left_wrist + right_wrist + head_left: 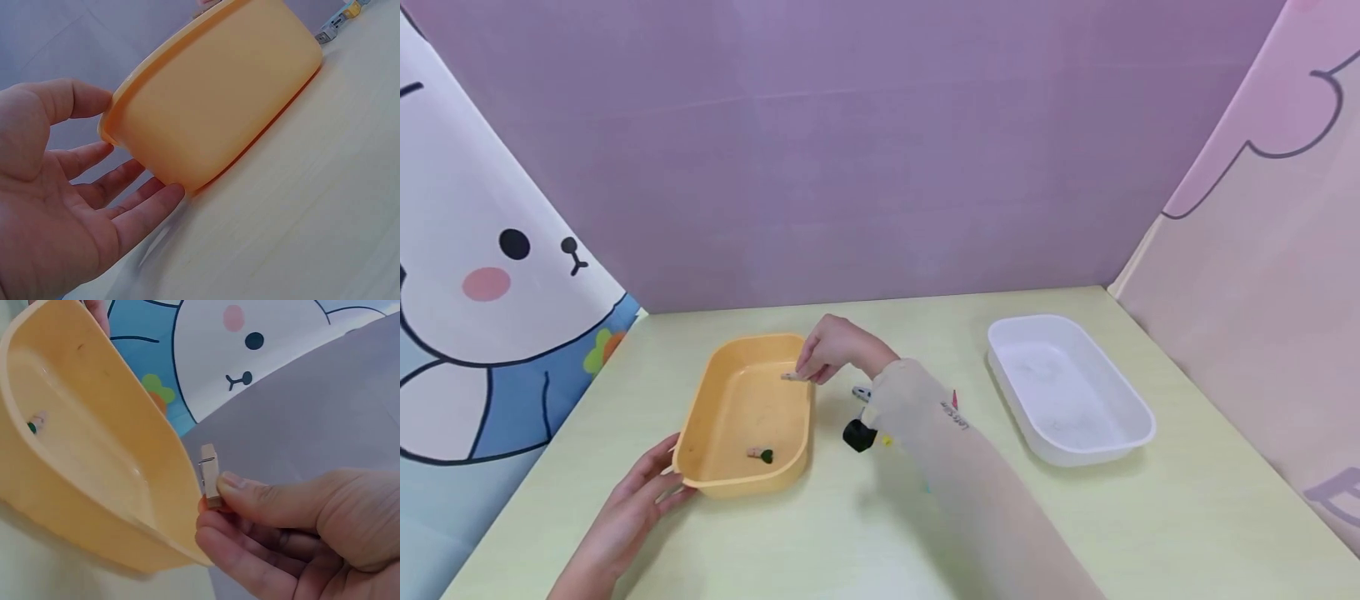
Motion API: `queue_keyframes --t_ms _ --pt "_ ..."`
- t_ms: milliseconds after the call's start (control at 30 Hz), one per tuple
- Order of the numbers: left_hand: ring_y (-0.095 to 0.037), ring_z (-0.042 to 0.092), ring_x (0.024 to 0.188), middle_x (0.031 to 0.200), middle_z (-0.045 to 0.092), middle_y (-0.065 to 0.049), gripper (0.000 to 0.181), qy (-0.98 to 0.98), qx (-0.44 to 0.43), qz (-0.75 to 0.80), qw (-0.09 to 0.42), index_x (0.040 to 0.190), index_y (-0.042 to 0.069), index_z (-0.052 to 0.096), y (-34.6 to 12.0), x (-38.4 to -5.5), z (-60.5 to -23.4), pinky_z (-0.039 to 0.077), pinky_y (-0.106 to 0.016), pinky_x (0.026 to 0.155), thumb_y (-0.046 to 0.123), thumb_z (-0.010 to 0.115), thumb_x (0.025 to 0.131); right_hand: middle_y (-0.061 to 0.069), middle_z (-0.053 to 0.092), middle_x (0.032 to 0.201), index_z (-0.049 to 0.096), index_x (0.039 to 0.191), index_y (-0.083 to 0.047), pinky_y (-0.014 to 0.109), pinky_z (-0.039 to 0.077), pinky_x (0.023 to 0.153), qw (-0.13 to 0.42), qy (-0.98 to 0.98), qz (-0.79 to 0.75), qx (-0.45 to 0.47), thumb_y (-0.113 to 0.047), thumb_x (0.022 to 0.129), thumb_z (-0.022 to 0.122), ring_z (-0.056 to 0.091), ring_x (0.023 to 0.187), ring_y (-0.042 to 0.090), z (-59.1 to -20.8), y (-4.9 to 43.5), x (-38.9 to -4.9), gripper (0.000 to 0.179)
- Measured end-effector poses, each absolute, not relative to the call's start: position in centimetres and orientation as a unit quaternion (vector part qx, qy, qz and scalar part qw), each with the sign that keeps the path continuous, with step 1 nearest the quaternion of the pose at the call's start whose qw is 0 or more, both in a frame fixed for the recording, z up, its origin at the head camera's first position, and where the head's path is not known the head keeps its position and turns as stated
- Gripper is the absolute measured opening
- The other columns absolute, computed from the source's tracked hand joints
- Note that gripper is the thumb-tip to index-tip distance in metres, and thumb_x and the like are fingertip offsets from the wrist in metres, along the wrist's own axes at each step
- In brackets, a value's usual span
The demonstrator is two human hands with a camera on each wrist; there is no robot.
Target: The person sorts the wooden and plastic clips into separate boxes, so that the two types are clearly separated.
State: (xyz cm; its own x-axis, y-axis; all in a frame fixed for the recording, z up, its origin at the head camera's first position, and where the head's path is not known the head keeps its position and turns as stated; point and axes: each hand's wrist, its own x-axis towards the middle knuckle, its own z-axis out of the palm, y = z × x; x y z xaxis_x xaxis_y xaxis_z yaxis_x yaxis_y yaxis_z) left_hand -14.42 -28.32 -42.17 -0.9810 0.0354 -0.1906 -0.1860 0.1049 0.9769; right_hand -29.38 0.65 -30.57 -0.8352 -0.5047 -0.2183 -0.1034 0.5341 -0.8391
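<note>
In the head view my right hand (841, 346) pinches a small wooden clothespin (791, 377) over the far right rim of the yellow tray (745, 483). The right wrist view shows the clothespin (211, 469) with its metal spring, between thumb and fingers, with a bit of orange behind it. Another wooden clothespin with a dark green heart (761, 455) lies inside the tray near its front. My left hand (628, 504) touches the tray's near left corner from outside. Its spread fingers (144, 215) rest along the rim and side in the left wrist view.
A white tray (1075, 392) stands on the right of the table. Between the trays lie a black object (858, 435), a grey-blue clip (861, 392) and small yellow and red pieces, partly hidden by my right sleeve (955, 467). A purple wall (880, 183) closes off the back.
</note>
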Motion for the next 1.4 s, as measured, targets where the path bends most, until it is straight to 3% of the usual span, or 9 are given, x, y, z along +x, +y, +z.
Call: queue_keyframes --t_ms 167,400,500,1000,1233,1400 --pt "0.008 0.056 0.102 0.16 0.012 -0.023 0.069 0.74 -0.055 0.665 0.088 0.158 0.004 0.01 -28.4 -14.4 -42.1 0.054 -0.025 0.089 0.025 0.05 0.106 0.009 0.072 0.079 0.076 0.088 0.004 0.031 0.061 0.067 0.225 0.837 -0.466 -0.177 0.004 0.085 0.075 0.069 0.065 0.018 -31.3 -1.1 -29.1 0.004" --pt "0.006 0.057 0.102 0.155 0.018 -0.02 0.067 0.744 -0.051 0.661 0.084 0.158 0.003 0.011 -28.5 -14.3 -42.1 0.054 -0.023 0.087 0.023 0.049 0.106 0.008 0.071 0.074 0.076 0.085 0.005 0.042 0.06 0.078 0.229 0.816 -0.502 -0.172 0.004 0.084 0.076 0.067 0.06 0.017 -32.3 -3.7 -28.2 0.001" --pt "0.006 0.056 0.103 0.154 0.019 -0.02 0.067 0.746 -0.048 0.659 0.082 0.158 0.002 0.012 -28.6 -14.3 -42.1 0.054 -0.023 0.087 0.023 0.049 0.106 0.009 0.071 0.071 0.076 0.082 0.004 0.043 0.06 0.078 0.227 0.818 -0.501 -0.169 0.005 0.084 0.075 0.067 0.06 0.018 -32.7 -4.6 -27.7 0.003" --pt "0.007 0.056 0.1 0.157 0.014 -0.021 0.069 0.743 -0.069 0.658 0.097 0.159 0.005 0.009 -29.0 -14.3 -42.2 0.054 -0.024 0.088 0.023 0.049 0.106 0.008 0.067 0.062 0.074 0.071 0.001 0.029 0.06 0.061 0.227 0.868 -0.416 -0.15 0.003 0.083 0.077 0.068 0.057 0.019 -34.5 -7.7 -26.1 0.012" --pt "0.005 0.056 0.101 0.156 0.017 -0.02 0.068 0.742 -0.064 0.66 0.096 0.158 0.005 0.01 -28.8 -14.5 -42.3 0.054 -0.025 0.089 0.023 0.049 0.106 0.003 0.06 0.054 0.058 0.056 -0.003 0.025 0.058 0.054 0.215 0.895 -0.351 -0.171 0.007 0.08 0.071 0.063 0.048 0.015 -35.7 -8.0 -26.3 0.03" --pt "0.006 0.056 0.1 0.156 0.016 -0.021 0.067 0.742 -0.061 0.662 0.093 0.158 0.004 0.01 -28.6 -14.6 -42.4 0.054 -0.024 0.088 0.021 0.049 0.106 0.001 0.064 0.056 0.066 0.062 -0.003 0.022 0.056 0.05 0.219 0.906 -0.322 -0.165 0.005 0.079 0.074 0.063 0.047 0.013 -36.2 -8.2 -26.6 0.021"
